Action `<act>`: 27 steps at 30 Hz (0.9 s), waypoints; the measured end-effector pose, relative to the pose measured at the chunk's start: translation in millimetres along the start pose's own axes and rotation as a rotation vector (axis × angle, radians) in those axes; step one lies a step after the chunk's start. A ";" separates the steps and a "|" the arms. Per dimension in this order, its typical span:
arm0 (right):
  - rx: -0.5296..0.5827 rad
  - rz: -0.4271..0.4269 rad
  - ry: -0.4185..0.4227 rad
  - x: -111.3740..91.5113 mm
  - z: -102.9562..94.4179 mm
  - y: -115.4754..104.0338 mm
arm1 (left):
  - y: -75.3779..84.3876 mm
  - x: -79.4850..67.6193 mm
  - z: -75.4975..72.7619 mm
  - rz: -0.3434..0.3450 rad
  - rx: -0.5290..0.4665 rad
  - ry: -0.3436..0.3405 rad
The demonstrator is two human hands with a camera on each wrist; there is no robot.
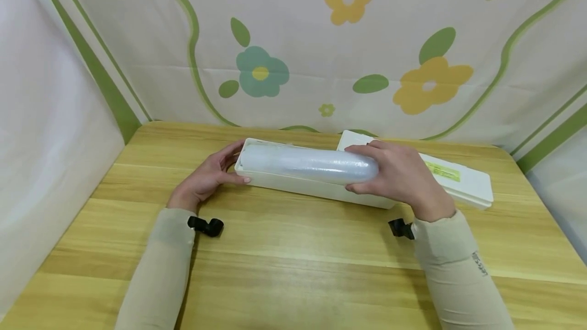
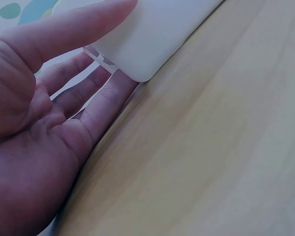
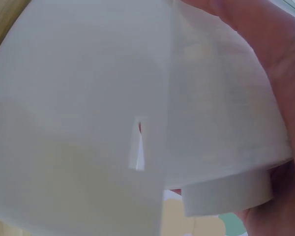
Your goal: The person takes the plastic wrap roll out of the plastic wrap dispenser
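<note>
A roll of clear cling film (image 1: 302, 162) lies along a long white box (image 1: 316, 192) on the table. My right hand (image 1: 405, 174) grips the roll's right end, thumb in front and fingers behind, and that end is raised above the box. The roll's left end sits inside the box. At the box's left end, my left hand (image 1: 206, 174) holds it between the thumb and the fingers behind. The left wrist view shows the thumb against the box's end (image 2: 147, 39). In the right wrist view, the roll's core (image 3: 226, 194) sticks out beside the palm.
Behind and to the right of my right hand lies a white lid (image 1: 468, 182) with a yellow-green label (image 1: 442, 171), partly hidden by that hand. A flower-print curtain (image 1: 302, 29) hangs along the wooden table's (image 1: 284, 269) back edge. White cloth (image 1: 46, 141) hangs at the left.
</note>
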State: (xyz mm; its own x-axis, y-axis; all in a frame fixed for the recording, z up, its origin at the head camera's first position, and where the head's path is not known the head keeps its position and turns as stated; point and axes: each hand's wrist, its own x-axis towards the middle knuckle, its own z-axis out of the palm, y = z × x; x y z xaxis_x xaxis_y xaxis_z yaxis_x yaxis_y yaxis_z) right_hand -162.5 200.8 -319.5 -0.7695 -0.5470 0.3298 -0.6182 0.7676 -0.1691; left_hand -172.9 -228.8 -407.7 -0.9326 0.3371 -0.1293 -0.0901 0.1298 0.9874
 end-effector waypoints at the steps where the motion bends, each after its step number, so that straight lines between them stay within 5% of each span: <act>1: 0.001 -0.001 0.009 -0.1 0.7 -0.1 | -0.3 -0.1 -0.3 0.000 -0.001 0.000; 27: 0.093 -0.056 0.204 -9.9 1.6 8.6 | 0.4 0.4 1.4 -0.005 0.016 0.035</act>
State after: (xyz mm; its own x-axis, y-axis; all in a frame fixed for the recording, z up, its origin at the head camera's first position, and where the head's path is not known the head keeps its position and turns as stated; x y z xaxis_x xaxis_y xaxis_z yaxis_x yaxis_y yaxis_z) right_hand -160.4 212.3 -325.8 -0.6909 -0.5020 0.5203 -0.6785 0.6988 -0.2267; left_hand -172.9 -227.3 -407.5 -0.9439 0.3032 -0.1310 -0.0896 0.1466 0.9851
